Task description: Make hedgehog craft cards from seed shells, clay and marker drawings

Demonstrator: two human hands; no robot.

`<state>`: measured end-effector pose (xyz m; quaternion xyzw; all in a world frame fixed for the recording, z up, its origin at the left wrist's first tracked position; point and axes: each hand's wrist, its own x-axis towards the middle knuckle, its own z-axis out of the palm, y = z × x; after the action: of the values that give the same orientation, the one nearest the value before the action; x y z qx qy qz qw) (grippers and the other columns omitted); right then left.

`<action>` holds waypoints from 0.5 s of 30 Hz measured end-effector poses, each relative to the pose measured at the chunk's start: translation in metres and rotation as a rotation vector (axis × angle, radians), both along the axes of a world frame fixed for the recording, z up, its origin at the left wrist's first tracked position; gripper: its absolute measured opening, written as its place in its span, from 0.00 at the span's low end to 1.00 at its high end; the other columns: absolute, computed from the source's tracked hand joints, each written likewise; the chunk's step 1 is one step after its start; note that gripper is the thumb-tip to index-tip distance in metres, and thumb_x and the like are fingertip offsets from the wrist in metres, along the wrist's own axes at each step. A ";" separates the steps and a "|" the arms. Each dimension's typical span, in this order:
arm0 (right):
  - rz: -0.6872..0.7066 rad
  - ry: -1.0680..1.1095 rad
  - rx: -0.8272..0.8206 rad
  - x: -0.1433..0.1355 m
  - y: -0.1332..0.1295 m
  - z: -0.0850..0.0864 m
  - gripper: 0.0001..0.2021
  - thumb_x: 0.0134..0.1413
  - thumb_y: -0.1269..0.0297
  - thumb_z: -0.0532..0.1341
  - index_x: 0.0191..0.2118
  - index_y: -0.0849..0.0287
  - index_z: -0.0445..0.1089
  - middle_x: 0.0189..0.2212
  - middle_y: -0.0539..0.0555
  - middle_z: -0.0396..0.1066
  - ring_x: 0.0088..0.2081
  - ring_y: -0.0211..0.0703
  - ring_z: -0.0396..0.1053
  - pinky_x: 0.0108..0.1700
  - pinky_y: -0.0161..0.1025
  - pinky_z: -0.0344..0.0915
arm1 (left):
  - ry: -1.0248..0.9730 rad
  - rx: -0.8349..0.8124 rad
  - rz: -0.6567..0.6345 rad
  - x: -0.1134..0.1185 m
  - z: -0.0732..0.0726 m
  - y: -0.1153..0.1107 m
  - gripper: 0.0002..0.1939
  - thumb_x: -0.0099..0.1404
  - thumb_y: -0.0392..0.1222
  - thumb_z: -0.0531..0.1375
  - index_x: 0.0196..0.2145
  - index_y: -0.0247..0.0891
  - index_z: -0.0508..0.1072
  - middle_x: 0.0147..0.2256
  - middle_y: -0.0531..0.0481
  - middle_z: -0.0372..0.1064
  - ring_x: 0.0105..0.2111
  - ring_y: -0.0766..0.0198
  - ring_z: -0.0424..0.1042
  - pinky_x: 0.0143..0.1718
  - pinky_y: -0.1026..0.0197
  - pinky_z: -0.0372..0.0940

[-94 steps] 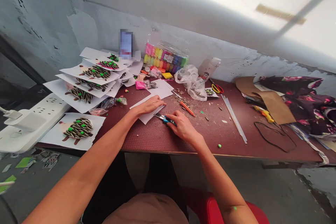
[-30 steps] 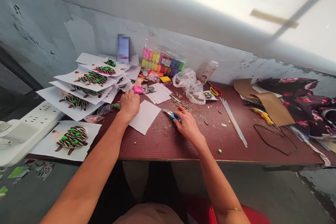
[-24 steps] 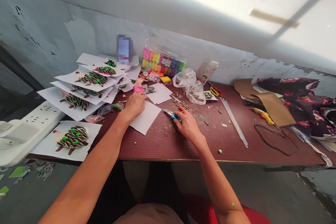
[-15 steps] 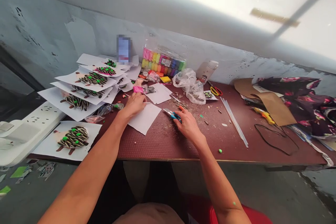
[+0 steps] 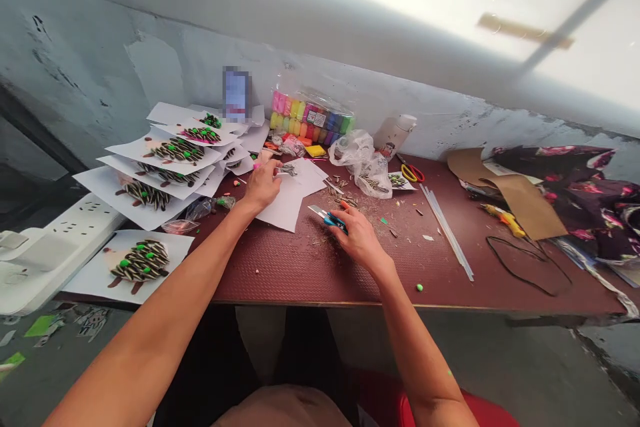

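Head view: blue cutter held in the right hand, left hand at a white sheet

A dark red tabletop spans the scene, set against a worn wall. At its left end rises a stack of white sheets bearing hedgehog figures with striped spines and green dots. Beside that stack lies a white power strip. Near the wall, a clear pack of coloured clay stands left of a pale bottle.

Near the middle, a white sheet lies on the tabletop, partly covered by the left hand. That hand's fingers are bent; whether its grip pinches the paper I cannot tell. The right hand has its grip closed around a blue cutter, whose bare blade points leftward, just beside the sheet. Striped seeds lie scattered beyond the cutter, and a small green ball rests near the front edge.
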<state>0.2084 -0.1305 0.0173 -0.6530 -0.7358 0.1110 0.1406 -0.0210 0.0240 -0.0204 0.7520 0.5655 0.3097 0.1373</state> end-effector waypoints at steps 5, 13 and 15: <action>0.046 -0.022 -0.030 -0.003 0.001 -0.003 0.17 0.66 0.66 0.62 0.59 0.57 0.73 0.46 0.59 0.74 0.58 0.50 0.68 0.60 0.43 0.62 | 0.150 0.084 -0.092 -0.001 -0.007 -0.007 0.20 0.62 0.34 0.58 0.52 0.37 0.77 0.54 0.39 0.70 0.56 0.46 0.68 0.59 0.47 0.63; -0.050 -0.153 -0.052 -0.007 0.002 0.002 0.15 0.67 0.67 0.59 0.56 0.57 0.74 0.55 0.63 0.71 0.59 0.53 0.67 0.60 0.45 0.62 | 0.364 -0.029 -0.198 0.003 -0.012 -0.030 0.17 0.68 0.48 0.58 0.48 0.39 0.80 0.53 0.38 0.71 0.54 0.45 0.68 0.56 0.46 0.64; -0.126 -0.199 -0.061 -0.008 0.001 0.004 0.15 0.67 0.67 0.58 0.56 0.58 0.73 0.61 0.65 0.67 0.58 0.56 0.68 0.58 0.48 0.65 | 0.342 -0.031 -0.307 0.004 -0.013 -0.031 0.17 0.68 0.45 0.58 0.51 0.40 0.79 0.57 0.39 0.71 0.56 0.46 0.68 0.59 0.45 0.62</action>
<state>0.2009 -0.1294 0.0213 -0.7099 -0.6998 0.0589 0.0535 -0.0166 -0.0072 -0.0336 0.8685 0.4643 0.1444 0.0964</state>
